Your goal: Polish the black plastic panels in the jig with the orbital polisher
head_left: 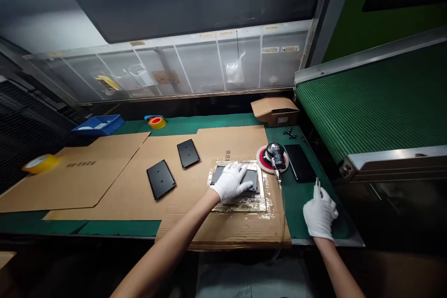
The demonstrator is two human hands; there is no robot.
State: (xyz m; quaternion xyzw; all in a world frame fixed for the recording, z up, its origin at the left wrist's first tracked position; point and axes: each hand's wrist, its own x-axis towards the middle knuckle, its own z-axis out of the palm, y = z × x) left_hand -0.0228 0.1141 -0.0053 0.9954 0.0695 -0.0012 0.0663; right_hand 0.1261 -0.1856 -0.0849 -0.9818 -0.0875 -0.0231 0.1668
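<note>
My left hand, in a white glove, lies flat with fingers stretched out on a dark grey plate. That plate sits within a taped rectangular frame on the cardboard. My right hand, also gloved in white, is closed around a slim silvery tool pointing away from me; its exact kind cannot be made out. Just beyond this hand lies a black rectangular panel. Between my hands, a round-pad sander with a hose rests at the frame's right edge.
Two black plates with small holes lie on cardboard sheets. Tape rolls and a blue tray stand at the left. An open carton and small black parts are near a green conveyor belt.
</note>
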